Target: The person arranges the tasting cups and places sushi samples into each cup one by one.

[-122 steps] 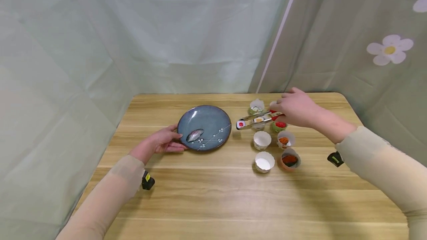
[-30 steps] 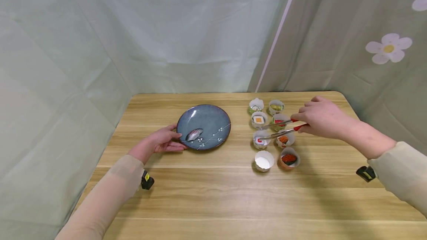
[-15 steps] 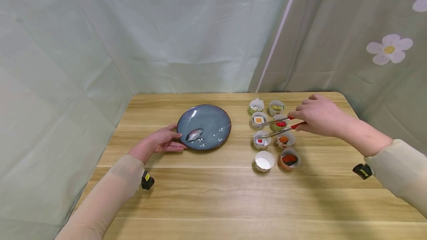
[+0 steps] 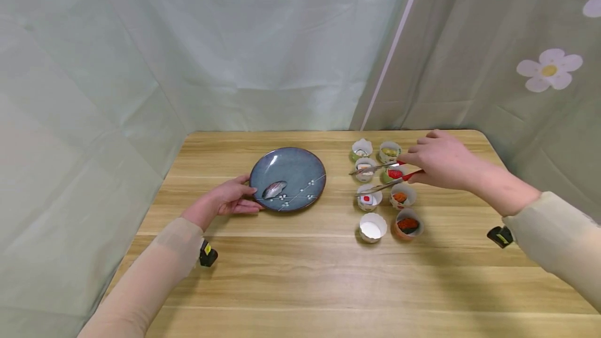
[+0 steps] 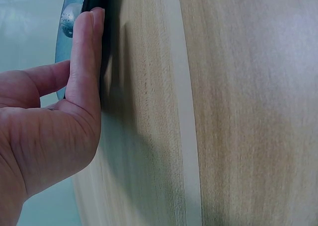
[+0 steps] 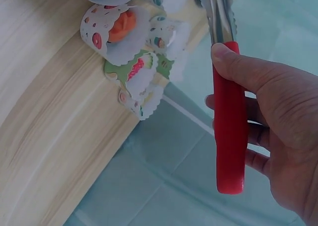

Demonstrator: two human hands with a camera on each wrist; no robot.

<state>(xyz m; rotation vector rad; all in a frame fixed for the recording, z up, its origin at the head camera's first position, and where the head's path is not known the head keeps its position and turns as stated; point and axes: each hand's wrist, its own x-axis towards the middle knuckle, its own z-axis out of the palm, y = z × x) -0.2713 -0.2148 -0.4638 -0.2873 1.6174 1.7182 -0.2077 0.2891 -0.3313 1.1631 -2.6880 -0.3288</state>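
Note:
My left hand [image 4: 237, 197] holds the dark blue plate [image 4: 293, 163] by its left rim, thumb on top and fingers beneath. In the left wrist view those fingers lie straight along the underside. A silvery striped sushi piece [image 4: 274, 189] lies on the plate. My right hand [image 4: 439, 158] grips metal tongs by their red handle [image 6: 231, 126]. The tongs' arms are spread apart over the paper cups, with nothing pinched between the tips. Below the nearer arm, a white roll with a red centre [image 4: 367, 200] sits in its cup [image 4: 371, 208].
Several paper cups stand in two columns right of the plate. The front left cup [image 4: 372, 229] shows only white inside. Others hold a roll with an orange centre [image 4: 364, 167], red roe sushi [image 4: 407, 224] and an orange piece [image 4: 399, 197]. A curtain [image 4: 291, 67] hangs behind the table.
Earlier the tongs held the red-centred roll beside the plate; it now sits in a cup. Over the last second the tongs have shifted left. The left hand and plate have stayed put.

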